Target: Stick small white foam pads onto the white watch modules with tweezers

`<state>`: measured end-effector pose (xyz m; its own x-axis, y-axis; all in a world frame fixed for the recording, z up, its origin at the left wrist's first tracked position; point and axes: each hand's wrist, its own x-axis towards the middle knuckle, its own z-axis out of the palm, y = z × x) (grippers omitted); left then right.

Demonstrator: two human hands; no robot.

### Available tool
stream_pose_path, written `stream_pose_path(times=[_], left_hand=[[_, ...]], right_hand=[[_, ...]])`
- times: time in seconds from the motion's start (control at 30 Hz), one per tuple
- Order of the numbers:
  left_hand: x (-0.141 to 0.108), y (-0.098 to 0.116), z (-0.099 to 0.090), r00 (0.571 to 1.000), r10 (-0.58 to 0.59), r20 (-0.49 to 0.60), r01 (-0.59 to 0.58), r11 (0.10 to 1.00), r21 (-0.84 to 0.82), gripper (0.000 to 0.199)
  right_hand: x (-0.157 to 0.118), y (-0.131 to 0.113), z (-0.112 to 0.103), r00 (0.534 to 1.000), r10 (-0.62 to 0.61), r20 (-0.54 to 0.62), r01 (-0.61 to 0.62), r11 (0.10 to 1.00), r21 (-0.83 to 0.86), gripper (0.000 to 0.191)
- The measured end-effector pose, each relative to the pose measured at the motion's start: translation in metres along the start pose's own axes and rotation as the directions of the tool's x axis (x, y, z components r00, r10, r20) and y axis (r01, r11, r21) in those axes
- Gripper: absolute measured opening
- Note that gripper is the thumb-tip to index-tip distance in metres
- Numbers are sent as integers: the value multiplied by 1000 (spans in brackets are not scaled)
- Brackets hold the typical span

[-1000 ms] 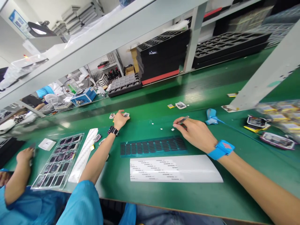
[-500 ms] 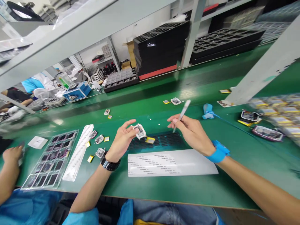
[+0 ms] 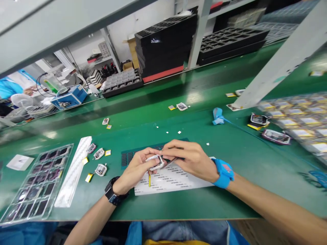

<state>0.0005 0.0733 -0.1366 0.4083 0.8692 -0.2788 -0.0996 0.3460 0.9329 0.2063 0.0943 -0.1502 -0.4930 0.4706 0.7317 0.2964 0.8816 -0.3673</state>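
Note:
My left hand [image 3: 139, 168] is closed around the edge of a small white watch housing [image 3: 155, 163] with electronics inside. A thin yellow battery [image 3: 149, 179] hangs from the housing, edge-on. At the housing's right side is my right hand [image 3: 187, 158], its fingers pinched on slim metal tweezers [image 3: 170, 162] whose tip is mostly hidden by the fingers. Beneath both hands lies a white sheet of printed labels [image 3: 163, 185], partly over a dark slotted mat [image 3: 127, 157].
Several housings with batteries [image 3: 100, 169] lie to the left, beside a label strip [image 3: 67, 177] and a clear tray of dark screens [image 3: 38, 183]. A purple-rimmed housing [image 3: 276, 136], a battery tray [image 3: 301, 119] and a slanted grey post [image 3: 278, 58] are at right. A blue cord [image 3: 245, 131] crosses there.
My right hand has moved left and down with the tweezers to meet the housing in my left hand. The housing is lower and tilted; its battery now hangs down. The view has shifted rightward.

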Motion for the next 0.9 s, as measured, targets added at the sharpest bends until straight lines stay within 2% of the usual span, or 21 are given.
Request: stream_pose_path(times=[0.17, 0.23, 0.3, 0.37, 0.47, 0.53, 0.6, 0.7, 0.8, 0.9], left_hand=[[-1, -3, -3, 997, -67, 28, 65, 995, 72, 43], [-1, -2, -4, 997, -80, 11, 78, 990, 121, 39], [-1, -1, -5, 998, -56, 5, 54, 983, 178, 34], [-2, 1, -5, 1000, -25, 11, 22, 974, 224, 30], [-1, 1, -6, 1000, -14, 12, 10, 971, 237, 30], [-1, -1, -6, 1000, -15, -5, 16, 978, 206, 32], [1, -3, -7, 999, -20, -35, 25, 987, 161, 37], [4, -6, -9, 995, -25, -101, 36, 994, 107, 47], [6, -8, -10, 992, -12, -128, 24, 995, 92, 50], [7, -8, -11, 992, -7, -129, 20, 995, 100, 52]], right_hand=[[-3, -2, -6, 974, -173, 148, 213, 922, -323, 42], [-5, -3, -7, 960, -213, 184, 269, 885, -380, 42], [-6, -4, -6, 958, -216, 189, 275, 879, -389, 40], [-7, -4, -2, 971, -178, 162, 222, 919, -326, 38], [-6, -5, 5, 996, -77, 49, 82, 990, -112, 30], [-4, -3, 6, 999, 22, -33, -22, 1000, 21, 23], [-2, 5, 2, 987, 154, -51, -151, 987, 59, 19], [-4, 28, -11, 950, 312, 5, -311, 947, -86, 18], [-10, 56, -25, 913, 403, 67, -368, 883, -290, 24], [-14, 69, -33, 890, 449, 87, -387, 841, -378, 31]])
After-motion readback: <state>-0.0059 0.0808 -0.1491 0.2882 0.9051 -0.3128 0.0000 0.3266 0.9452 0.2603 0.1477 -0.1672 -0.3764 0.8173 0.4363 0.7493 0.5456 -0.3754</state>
